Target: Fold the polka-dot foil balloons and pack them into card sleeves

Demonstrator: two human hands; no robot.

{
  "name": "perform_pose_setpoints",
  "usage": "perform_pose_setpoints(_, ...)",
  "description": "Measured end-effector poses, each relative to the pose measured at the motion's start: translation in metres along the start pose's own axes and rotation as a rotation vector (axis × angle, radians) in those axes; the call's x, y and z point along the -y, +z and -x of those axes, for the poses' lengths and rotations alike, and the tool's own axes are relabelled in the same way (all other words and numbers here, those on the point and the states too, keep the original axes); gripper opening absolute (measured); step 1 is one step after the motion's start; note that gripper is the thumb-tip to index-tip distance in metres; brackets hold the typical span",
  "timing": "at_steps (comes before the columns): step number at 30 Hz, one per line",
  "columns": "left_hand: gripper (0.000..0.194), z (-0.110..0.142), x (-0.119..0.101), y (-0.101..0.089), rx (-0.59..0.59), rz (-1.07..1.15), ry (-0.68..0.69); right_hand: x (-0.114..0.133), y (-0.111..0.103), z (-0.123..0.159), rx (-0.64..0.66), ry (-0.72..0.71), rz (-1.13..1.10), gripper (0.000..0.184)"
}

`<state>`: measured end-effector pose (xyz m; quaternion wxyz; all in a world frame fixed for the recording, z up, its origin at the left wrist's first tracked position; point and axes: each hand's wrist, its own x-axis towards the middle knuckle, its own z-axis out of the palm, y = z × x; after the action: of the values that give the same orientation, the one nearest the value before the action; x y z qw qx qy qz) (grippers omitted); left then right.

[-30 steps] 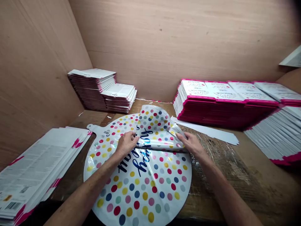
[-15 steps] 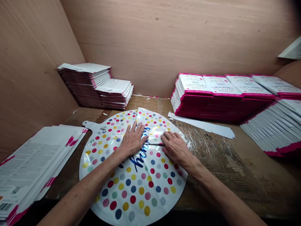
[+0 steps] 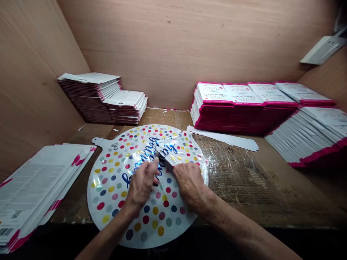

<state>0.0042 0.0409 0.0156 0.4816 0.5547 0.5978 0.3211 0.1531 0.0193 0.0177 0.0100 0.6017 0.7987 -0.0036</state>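
A round foil balloon [image 3: 116,187] with multicoloured polka dots and blue script lettering lies flat on the cardboard-topped table [image 3: 238,180], its tab pointing left. Part of the foil is doubled over into a shiny flap [image 3: 173,148] at the balloon's centre and far side. My left hand [image 3: 141,184] grips the foil near the flap's near edge, with the fingers curled. My right hand [image 3: 189,184] is close beside it, its fingers pinching the folded edge. The foil under both hands is hidden.
Stacks of pink-edged white packaged sheets stand at the back left, back right and right. Another stack lies at the front left, next to the balloon. A long white card strip [image 3: 222,139] lies behind the balloon. Plastic film covers the table's right part. Wooden walls surround the table.
My hands have gone from pressing flat on the fold to pinching the foil, drawing closer together. The flap now angles differently, and the whole view has shifted, moving the scene left and up.
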Motion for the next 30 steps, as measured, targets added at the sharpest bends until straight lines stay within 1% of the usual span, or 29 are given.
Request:
perform_pose_setpoints(1, 0.063, 0.014, 0.001, 0.006, 0.119, 0.143, -0.079, 0.005, -0.002, 0.004, -0.005, -0.025, -0.056, 0.012)
perform_pose_setpoints(2, 0.060, 0.023, 0.002, 0.012, 0.194, 0.279, -0.137, 0.008, -0.003, 0.010, -0.008, -0.064, -0.109, 0.018)
perform_pose_setpoints(3, 0.056, 0.028, 0.004, 0.015, 0.213, 0.400, -0.177, 0.009, -0.003, 0.017, -0.020, -0.129, -0.158, 0.028)
perform_pose_setpoints(5, 0.044, 0.027, 0.008, 0.011, 0.143, 0.564, -0.227, 0.002, -0.003, 0.033, -0.082, -0.324, -0.231, 0.060)
perform_pose_setpoints(6, 0.040, 0.024, 0.010, 0.005, 0.117, 0.605, -0.245, -0.005, -0.002, 0.041, -0.122, -0.424, -0.256, 0.076)
perform_pose_setpoints(7, 0.038, 0.021, 0.012, -0.004, 0.129, 0.617, -0.265, -0.014, 0.000, 0.047, -0.184, -0.508, -0.277, 0.089)
perform_pose_setpoints(8, 0.035, 0.020, 0.013, -0.015, 0.183, 0.600, -0.284, -0.023, 0.004, 0.052, -0.257, -0.558, -0.283, 0.093)
perform_pose_setpoints(9, 0.034, 0.020, 0.014, -0.025, 0.258, 0.546, -0.302, -0.031, 0.008, 0.054, -0.328, -0.573, -0.269, 0.088)
perform_pose_setpoints(10, 0.034, 0.021, 0.015, -0.035, 0.323, 0.446, -0.312, -0.037, 0.013, 0.054, -0.385, -0.560, -0.240, 0.077)
perform_pose_setpoints(11, 0.036, 0.024, 0.016, -0.043, 0.352, 0.294, -0.309, -0.042, 0.018, 0.052, -0.426, -0.553, -0.208, 0.064)
perform_pose_setpoints(12, 0.039, 0.027, 0.018, -0.050, 0.324, 0.095, -0.290, -0.044, 0.022, 0.049, -0.441, -0.556, -0.179, 0.054)
perform_pose_setpoints(13, 0.041, 0.031, 0.020, -0.055, 0.233, -0.124, -0.237, -0.045, 0.026, 0.046, -0.431, -0.571, -0.157, 0.047)
perform_pose_setpoints(14, 0.041, 0.034, 0.023, -0.058, 0.101, -0.329, -0.135, -0.045, 0.029, 0.042, -0.399, -0.590, -0.147, 0.043)
perform_pose_setpoints(15, 0.038, 0.035, 0.028, -0.061, -0.021, -0.493, 0.016, -0.044, 0.031, 0.039, -0.355, -0.606, -0.152, 0.040)
perform_pose_setpoints(16, 0.034, 0.036, 0.033, -0.063, -0.091, -0.601, 0.200, -0.044, 0.031, 0.036, -0.297, -0.612, -0.168, 0.039)
perform_pose_setpoints(17, 0.036, 0.035, 0.038, -0.064, -0.092, -0.655, 0.393, -0.045, 0.030, 0.033, -0.235, -0.602, -0.197, 0.041)
perform_pose_setpoints(18, 0.045, 0.033, 0.044, -0.065, -0.033, -0.672, 0.565, -0.046, 0.027, 0.030, -0.174, -0.577, -0.238, 0.042)
perform_pose_setpoints(19, 0.052, 0.030, 0.048, -0.066, 0.066, -0.674, 0.689, -0.049, 0.022, 0.026, -0.119, -0.540, -0.290, 0.044)
perform_pose_setpoints(20, 0.056, 0.026, 0.052, -0.066, 0.159, -0.675, 0.756, -0.051, 0.017, 0.021, -0.068, -0.499, -0.348, 0.045)
perform_pose_setpoints(21, 0.058, 0.022, 0.054, -0.066, 0.213, -0.677, 0.780, -0.054, 0.012, 0.017, -0.024, -0.460, -0.408, 0.047)
perform_pose_setpoints(23, 0.056, 0.012, 0.055, -0.064, 0.218, -0.667, 0.775, -0.059, 0.004, 0.010, 0.035, -0.398, -0.514, 0.048)
perform_pose_setpoints(24, 0.053, 0.008, 0.054, -0.062, 0.209, -0.655, 0.772, -0.060, 0.002, 0.009, 0.036, -0.368, -0.541, 0.046)
perform_pose_setpoints(26, 0.041, 0.000, 0.051, -0.058, 0.192, -0.630, 0.775, -0.060, 0.004, 0.012, -0.017, -0.305, -0.514, 0.045)
perform_pose_setpoints(28, 0.033, -0.006, 0.048, -0.053, 0.180, -0.616, 0.757, -0.059, 0.011, 0.020, -0.114, -0.236, -0.434, 0.044)
perform_pose_setpoints(30, 0.031, -0.010, 0.045, -0.047, 0.138, -0.610, 0.698, -0.058, 0.020, 0.025, -0.200, -0.138, -0.407, 0.038)
